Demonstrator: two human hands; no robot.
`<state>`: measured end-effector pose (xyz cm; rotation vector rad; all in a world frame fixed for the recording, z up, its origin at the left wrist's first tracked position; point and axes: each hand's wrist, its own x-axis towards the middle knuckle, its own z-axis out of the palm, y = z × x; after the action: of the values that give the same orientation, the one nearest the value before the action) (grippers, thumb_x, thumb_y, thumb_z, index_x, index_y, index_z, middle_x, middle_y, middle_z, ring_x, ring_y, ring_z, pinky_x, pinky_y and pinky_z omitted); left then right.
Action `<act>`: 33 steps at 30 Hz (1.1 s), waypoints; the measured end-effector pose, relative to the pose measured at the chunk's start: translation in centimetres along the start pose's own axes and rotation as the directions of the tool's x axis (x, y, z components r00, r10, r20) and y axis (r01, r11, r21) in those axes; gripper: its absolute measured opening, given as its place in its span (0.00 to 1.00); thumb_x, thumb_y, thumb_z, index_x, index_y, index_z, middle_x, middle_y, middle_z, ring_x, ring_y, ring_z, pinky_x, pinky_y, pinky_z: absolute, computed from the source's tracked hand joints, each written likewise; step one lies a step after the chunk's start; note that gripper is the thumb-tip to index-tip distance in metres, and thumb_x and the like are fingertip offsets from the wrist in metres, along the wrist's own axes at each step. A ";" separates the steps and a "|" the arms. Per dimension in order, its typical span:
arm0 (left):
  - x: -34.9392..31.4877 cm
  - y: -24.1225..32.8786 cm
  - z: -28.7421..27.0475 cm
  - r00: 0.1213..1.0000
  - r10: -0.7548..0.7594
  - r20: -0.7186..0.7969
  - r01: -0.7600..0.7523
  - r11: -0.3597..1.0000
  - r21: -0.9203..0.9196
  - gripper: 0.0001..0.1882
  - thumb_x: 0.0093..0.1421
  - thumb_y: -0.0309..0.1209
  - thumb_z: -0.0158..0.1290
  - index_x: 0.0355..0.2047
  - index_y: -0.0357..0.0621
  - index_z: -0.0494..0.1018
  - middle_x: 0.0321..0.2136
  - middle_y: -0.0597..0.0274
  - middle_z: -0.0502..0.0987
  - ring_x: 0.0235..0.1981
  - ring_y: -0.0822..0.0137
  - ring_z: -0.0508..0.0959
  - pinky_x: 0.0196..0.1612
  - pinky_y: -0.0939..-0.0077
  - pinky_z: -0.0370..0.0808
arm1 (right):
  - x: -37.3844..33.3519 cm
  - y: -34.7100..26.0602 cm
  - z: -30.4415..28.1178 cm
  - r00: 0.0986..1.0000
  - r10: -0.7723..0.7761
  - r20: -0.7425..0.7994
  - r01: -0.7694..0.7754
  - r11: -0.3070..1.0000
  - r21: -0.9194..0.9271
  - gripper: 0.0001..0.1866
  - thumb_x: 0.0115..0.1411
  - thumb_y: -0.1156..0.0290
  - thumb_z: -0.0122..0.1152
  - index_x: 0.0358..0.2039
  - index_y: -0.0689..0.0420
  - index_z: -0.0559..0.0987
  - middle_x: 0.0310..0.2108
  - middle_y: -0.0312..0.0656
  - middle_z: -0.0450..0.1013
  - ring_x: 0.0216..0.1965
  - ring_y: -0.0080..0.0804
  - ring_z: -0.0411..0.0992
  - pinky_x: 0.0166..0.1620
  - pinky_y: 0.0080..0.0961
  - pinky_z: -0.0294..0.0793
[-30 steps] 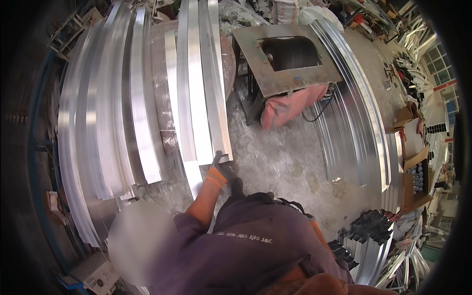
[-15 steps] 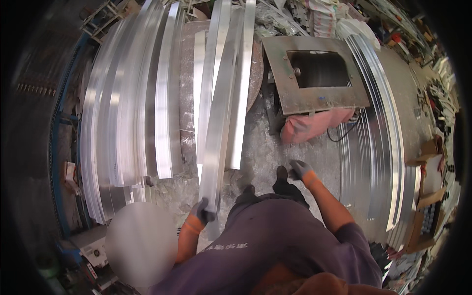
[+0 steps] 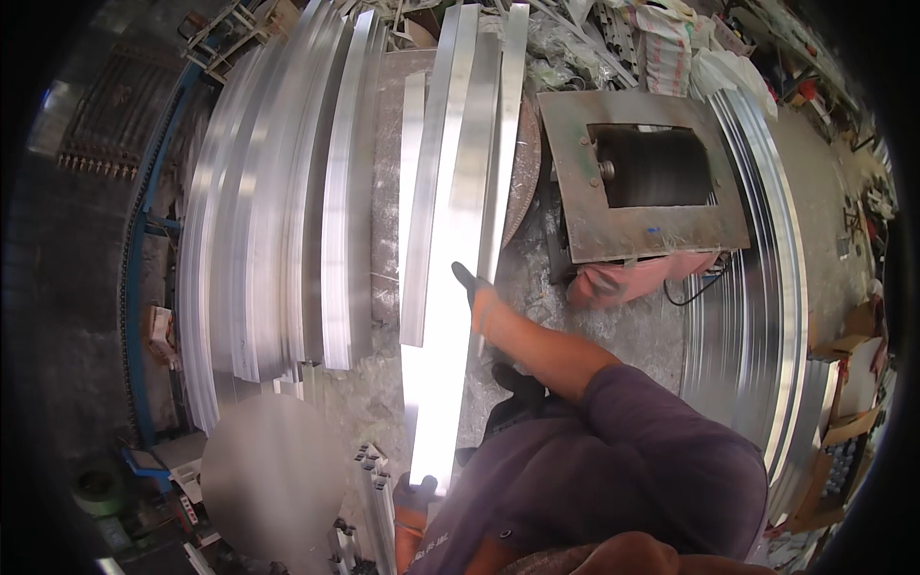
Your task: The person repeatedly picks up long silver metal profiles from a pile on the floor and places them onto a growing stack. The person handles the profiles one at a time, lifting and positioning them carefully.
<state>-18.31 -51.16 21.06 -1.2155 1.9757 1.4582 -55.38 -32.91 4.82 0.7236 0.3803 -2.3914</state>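
A long, shiny aluminium profile [image 3: 443, 383] slants away from me, bright with glare along its near half. Its near end is in my left hand [image 3: 417, 491], which wears a dark-grey glove and is closed on it. Farther along, my right hand [image 3: 468, 281], gloved too, grips the right edge; most of its fingers are hidden by the profile. Beside and partly against it on the left lies another aluminium profile [image 3: 431, 240]. More profiles lie just to the right, over a round rusty plate [image 3: 385, 172].
Stacked aluminium profiles [image 3: 259, 220] fill the left side, next to a blue frame [image 3: 139, 287]. At right stand a metal machine with a square opening [image 3: 565, 182], a red sack [image 3: 623, 283] and another profile stack [image 3: 747, 316]. A blurred grey disc [image 3: 273, 479] covers the lower left.
My right hand has come from the right onto the profile's edge. My left hand has drawn the profile's end nearer to me, and the profile has turned its bright face up.
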 end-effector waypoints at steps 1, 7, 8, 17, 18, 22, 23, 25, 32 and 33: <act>0.8 -1.3 -0.6 1.000 0.029 0.009 -0.029 0.998 -0.049 0.19 0.59 0.30 0.63 0.48 0.34 0.73 0.34 0.54 0.81 0.29 0.66 0.83 0.29 0.73 0.82 | -0.1 0.7 -0.1 0.999 -0.028 -0.027 0.026 0.997 -0.066 0.27 0.65 0.56 0.65 0.58 0.60 0.75 0.51 0.44 0.78 0.51 0.41 0.76 0.55 0.39 0.76; 7.3 -7.1 -0.1 0.988 0.142 0.062 -0.120 0.956 -0.269 0.21 0.59 0.26 0.62 0.51 0.34 0.70 0.41 0.54 0.79 0.36 0.65 0.83 0.33 0.72 0.85 | -1.6 -1.2 0.6 0.992 -0.084 -0.097 0.068 0.985 -0.158 0.32 0.62 0.56 0.68 0.60 0.62 0.72 0.56 0.49 0.74 0.54 0.44 0.74 0.57 0.42 0.75; 8.4 -6.2 0.8 0.987 0.142 0.070 -0.116 0.948 -0.295 0.21 0.59 0.27 0.62 0.51 0.34 0.70 0.40 0.54 0.79 0.36 0.65 0.83 0.33 0.72 0.85 | -0.7 -2.3 1.0 0.993 -0.078 -0.092 0.065 0.990 -0.128 0.33 0.61 0.56 0.70 0.60 0.63 0.72 0.55 0.48 0.74 0.53 0.44 0.75 0.56 0.42 0.76; 22.2 3.7 11.4 0.985 0.080 0.152 -0.070 0.995 -0.074 0.30 0.59 0.33 0.65 0.58 0.32 0.67 0.39 0.54 0.80 0.35 0.65 0.82 0.31 0.69 0.82 | 14.0 -15.4 -6.3 0.787 -0.607 -0.108 -0.109 0.035 -0.993 0.45 0.58 0.31 0.53 0.48 0.67 0.80 0.42 0.54 0.79 0.46 0.49 0.78 0.50 0.42 0.76; 24.3 2.9 12.9 0.989 -0.022 0.147 0.059 0.968 -0.245 0.32 0.59 0.32 0.66 0.60 0.34 0.66 0.40 0.54 0.80 0.36 0.64 0.82 0.31 0.68 0.82 | 14.8 -15.8 -7.9 0.701 -0.713 0.000 -0.338 -0.332 -0.881 0.50 0.54 0.24 0.54 0.44 0.68 0.83 0.38 0.55 0.81 0.43 0.51 0.80 0.47 0.43 0.76; 27.2 -3.1 17.2 0.979 -0.198 0.049 0.180 0.727 -0.663 0.42 0.57 0.31 0.66 0.67 0.43 0.55 0.47 0.57 0.77 0.43 0.66 0.80 0.35 0.70 0.81 | 14.4 -16.2 -9.6 0.861 -0.458 -0.221 -0.311 -0.129 -0.942 0.27 0.60 0.46 0.63 0.40 0.62 0.83 0.32 0.44 0.81 0.29 0.36 0.80 0.29 0.32 0.78; 27.3 -3.3 17.6 0.974 -0.226 0.024 0.181 0.706 -0.685 0.42 0.59 0.32 0.65 0.67 0.44 0.54 0.48 0.58 0.77 0.44 0.65 0.80 0.38 0.69 0.80 | 14.7 -15.8 -12.9 0.836 -0.532 -0.137 -0.206 -0.073 -0.976 0.24 0.61 0.50 0.64 0.41 0.61 0.82 0.30 0.42 0.80 0.27 0.34 0.80 0.28 0.30 0.77; 27.3 -4.8 18.1 0.950 -0.308 -0.045 0.172 0.640 -0.749 0.42 0.61 0.36 0.63 0.69 0.48 0.52 0.52 0.58 0.76 0.48 0.65 0.79 0.42 0.65 0.78 | 13.7 -14.3 -15.3 0.829 -0.550 -0.102 -0.075 0.072 -0.995 0.21 0.61 0.55 0.66 0.44 0.60 0.81 0.28 0.38 0.79 0.26 0.32 0.79 0.26 0.28 0.77; 33.0 -5.1 20.6 0.947 -0.259 0.188 0.280 0.383 -0.880 0.30 0.63 0.52 0.57 0.58 0.49 0.69 0.53 0.62 0.74 0.55 0.61 0.75 0.48 0.57 0.75 | 10.3 -9.3 -15.3 0.866 -0.165 -0.473 -0.326 0.532 -0.782 0.22 0.60 0.55 0.70 0.45 0.60 0.82 0.31 0.43 0.80 0.25 0.33 0.79 0.30 0.28 0.79; 34.0 -5.8 21.8 0.966 -0.171 0.196 0.240 0.298 -0.924 0.29 0.63 0.53 0.57 0.55 0.46 0.72 0.52 0.61 0.74 0.54 0.60 0.75 0.48 0.56 0.76 | 10.0 -9.0 -14.9 0.880 -0.144 -0.452 -0.316 0.533 -0.785 0.22 0.59 0.55 0.71 0.44 0.60 0.82 0.32 0.44 0.80 0.25 0.33 0.79 0.31 0.29 0.79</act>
<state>-35.70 -45.55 -15.41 -1.6997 0.6472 2.5693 -61.62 -24.32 -12.23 0.7793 1.5517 -1.5452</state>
